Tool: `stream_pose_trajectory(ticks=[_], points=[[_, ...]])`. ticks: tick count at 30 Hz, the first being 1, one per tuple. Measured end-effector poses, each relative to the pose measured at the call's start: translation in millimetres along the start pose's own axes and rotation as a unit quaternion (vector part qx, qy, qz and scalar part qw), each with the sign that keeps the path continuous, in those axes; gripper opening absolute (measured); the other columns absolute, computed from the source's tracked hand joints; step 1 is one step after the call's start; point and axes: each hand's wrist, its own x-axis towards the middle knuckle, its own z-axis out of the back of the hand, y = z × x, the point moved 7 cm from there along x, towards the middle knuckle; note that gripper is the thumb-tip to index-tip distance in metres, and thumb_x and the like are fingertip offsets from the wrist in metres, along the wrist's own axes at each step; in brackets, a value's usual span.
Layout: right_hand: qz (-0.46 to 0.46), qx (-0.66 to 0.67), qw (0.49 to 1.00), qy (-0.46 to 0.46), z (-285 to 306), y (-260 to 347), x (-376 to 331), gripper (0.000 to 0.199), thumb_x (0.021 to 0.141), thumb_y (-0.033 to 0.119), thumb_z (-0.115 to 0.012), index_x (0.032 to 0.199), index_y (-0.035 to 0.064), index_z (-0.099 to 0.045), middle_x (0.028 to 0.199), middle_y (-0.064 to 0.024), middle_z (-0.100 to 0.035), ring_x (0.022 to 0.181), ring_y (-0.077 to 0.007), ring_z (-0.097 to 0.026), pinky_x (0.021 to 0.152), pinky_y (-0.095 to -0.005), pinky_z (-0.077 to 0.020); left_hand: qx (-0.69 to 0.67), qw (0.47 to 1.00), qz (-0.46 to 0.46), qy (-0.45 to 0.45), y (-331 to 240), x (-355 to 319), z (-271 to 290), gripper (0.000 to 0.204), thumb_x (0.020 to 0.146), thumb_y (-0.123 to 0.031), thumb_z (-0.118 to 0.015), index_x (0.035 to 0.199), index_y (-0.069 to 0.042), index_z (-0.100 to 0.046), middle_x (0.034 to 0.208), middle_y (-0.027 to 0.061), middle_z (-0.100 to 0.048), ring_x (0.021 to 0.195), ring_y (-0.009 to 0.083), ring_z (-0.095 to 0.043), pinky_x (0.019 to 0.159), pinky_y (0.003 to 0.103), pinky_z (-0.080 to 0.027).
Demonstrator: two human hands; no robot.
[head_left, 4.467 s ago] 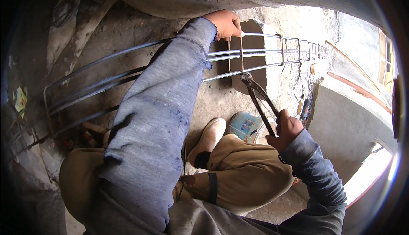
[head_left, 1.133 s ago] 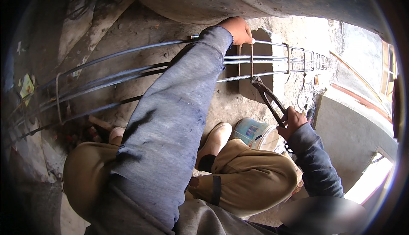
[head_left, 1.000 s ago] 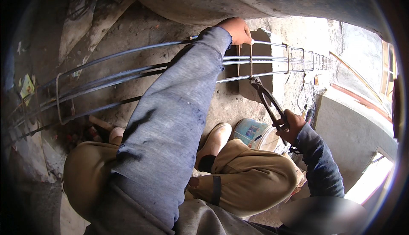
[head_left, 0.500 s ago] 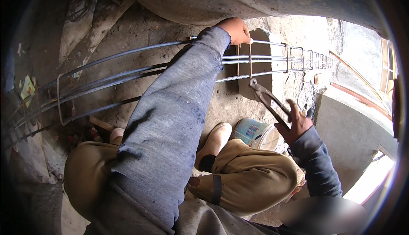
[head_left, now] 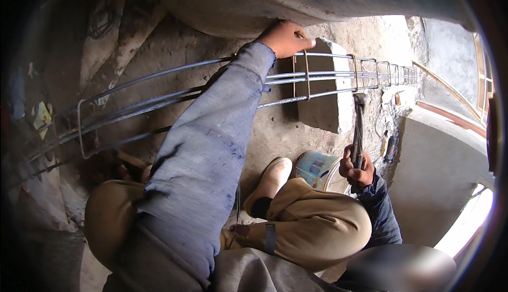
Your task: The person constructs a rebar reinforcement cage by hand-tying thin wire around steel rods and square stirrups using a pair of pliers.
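Observation:
A long rebar cage [head_left: 328, 73] of several steel bars with square wire stirrups runs across in front of me. My left hand [head_left: 287, 39] reaches over it to the far bar, fingers curled and thumb stretched right, beside the top of a rusty stirrup [head_left: 307, 75]. What its fingers pinch is hidden. My right hand [head_left: 358, 167] is wrapped round the handles of dark steel pincers [head_left: 359, 128]. The tool points away from me, handles close together, its head just below the near bar and right of a concrete block [head_left: 320, 109] under the cage.
A blue-white bucket [head_left: 313, 167] stands beside my shoe [head_left: 275, 178], close to my right hand. A large rounded drum-like surface [head_left: 317, 1] overhangs the far side. A grey wall [head_left: 439, 170] rises at the right. Thin dark wires [head_left: 237, 202] hang beside my left sleeve.
The pincers have swung upright and away from the stirrup, toward the right, and their handles have come together. My left hand has shifted slightly left, its thumb now stretched out.

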Motion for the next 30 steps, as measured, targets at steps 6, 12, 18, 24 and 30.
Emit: stream_pose_trajectory(ticks=[6,12,18,24,30], points=[[0.066,0.111,0.991,0.027,-11.4,8.8,8.5,0.049,0.068,0.005,-0.073,0.105,0.0016,-0.042,0.069,0.0027,-0.04,0.055,-0.0076,-0.039,0.05,-0.0243,-0.0323,-0.117,0.988,-0.085,0.049,-78.5,-48.0,-47.3,0.051,0.081,-0.049,-0.064,0.101,-0.002,-0.063,0.086,0.0125,-0.065,0.09,0.024,-0.062,0.081,0.036,-0.049],[0.063,0.012,0.997,-0.04,-2.6,7.7,20.4,0.06,0.089,0.028,-0.059,0.135,0.001,-0.03,0.074,0.0029,-0.045,0.057,-0.003,-0.038,0.051,-0.0196,-0.0298,-0.519,0.84,0.037,0.155,-108.7,-94.7,-129.7,0.025,0.092,-0.028,-0.056,0.1,-0.004,-0.055,0.078,0.0053,-0.063,0.078,0.0149,-0.063,0.073,0.03,-0.051],[0.295,-0.354,0.882,-0.102,0.2,42.0,16.4,0.04,0.079,0.01,-0.069,0.112,0.0018,-0.048,0.108,-0.0123,-0.052,0.099,-0.0241,-0.053,0.084,-0.0353,-0.0436,-0.6,0.798,0.054,-0.022,-97.7,-94.5,-141.9,0.018,0.094,-0.016,-0.05,0.078,-0.01,-0.046,0.062,-0.002,-0.042,0.059,0.0097,-0.045,0.061,0.028,-0.045],[0.228,-0.305,0.924,-0.028,-10.3,31.3,25.0,0.017,0.085,0.01,-0.063,0.098,0.0004,-0.056,0.09,-0.0126,-0.06,0.085,-0.0228,-0.06,0.076,-0.0322,-0.0468,-0.353,0.93,0.064,-0.079,-101.0,-104.1,-147.3,0.028,0.091,-0.027,-0.056,0.075,-0.008,-0.043,0.065,-0.0026,-0.042,0.062,0.0067,-0.04,0.056,0.024,-0.035],[0.275,-0.365,0.875,-0.162,31.6,45.6,15.3,0.014,0.089,0.01,-0.055,0.1,0.0009,-0.06,0.088,-0.0162,-0.066,0.084,-0.0261,-0.066,0.073,-0.0336,-0.05,-0.135,0.991,0.015,0.013,-84.0,-110.4,-158.5,0.067,0.076,-0.034,-0.07,0.112,0.008,-0.033,0.098,0.0182,-0.055,0.09,0.0272,-0.057,0.08,0.035,-0.047]])
